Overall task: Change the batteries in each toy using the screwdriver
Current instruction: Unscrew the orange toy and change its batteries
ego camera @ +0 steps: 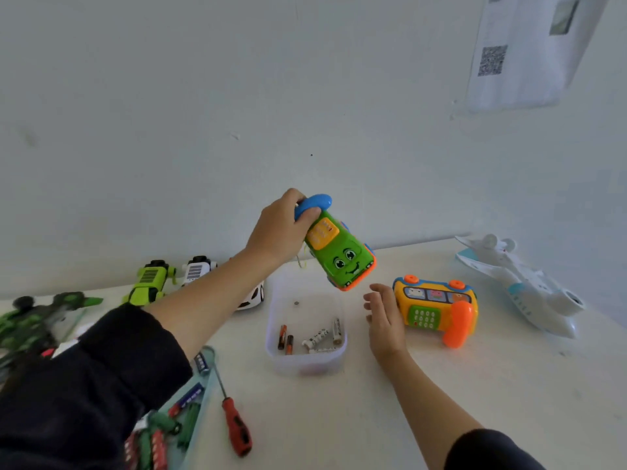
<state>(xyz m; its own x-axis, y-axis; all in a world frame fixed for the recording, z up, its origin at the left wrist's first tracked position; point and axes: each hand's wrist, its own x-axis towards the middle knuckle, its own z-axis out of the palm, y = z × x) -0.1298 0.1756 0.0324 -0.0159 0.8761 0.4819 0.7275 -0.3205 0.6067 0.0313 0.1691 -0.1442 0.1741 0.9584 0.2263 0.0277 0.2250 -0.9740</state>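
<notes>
My left hand grips a green toy car phone by its blue handset end and holds it tilted in the air above a clear plastic tub. Several loose batteries lie in the tub. My right hand hovers with relaxed, straight fingers just left of a yellow-orange toy phone on the table; whether it touches the phone is unclear. A red-handled screwdriver lies on the table in front of the tub, held by neither hand.
Green and white toy cars stand along the wall at the left. A white toy plane lies at the right. At the lower left, a light blue tray holds batteries and small tools. A sheet with a QR code hangs on the wall.
</notes>
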